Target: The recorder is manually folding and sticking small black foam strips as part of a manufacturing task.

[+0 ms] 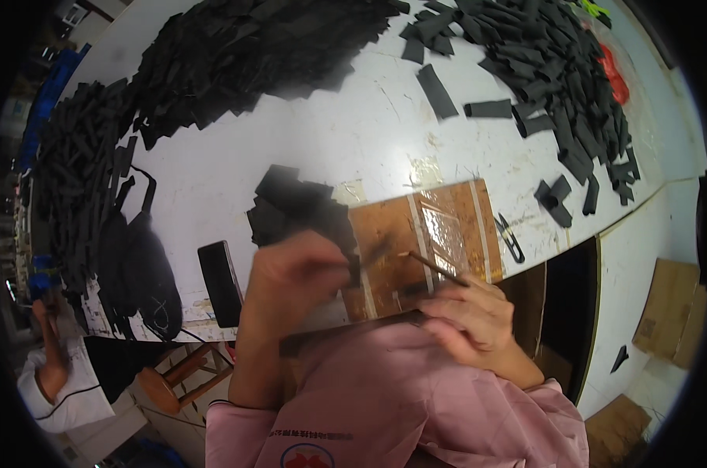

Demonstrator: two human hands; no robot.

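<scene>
My right hand is closed around a thin dark stick-like tool with a pale tip. The tool slants over a brown board crossed by strips of shiny clear tape. My left hand is smeared by motion, just left of the board and over the near edge of a small stack of black fabric pieces. Whether its fingers hold anything is hidden by the blur. Along the board's near edge, a dark blurred strip lies against my pink garment.
Black fabric pieces heap up at the back; black tubes pile at the right. A phone and black bag lie left, thread snips right. A wooden stool and another person are at lower left.
</scene>
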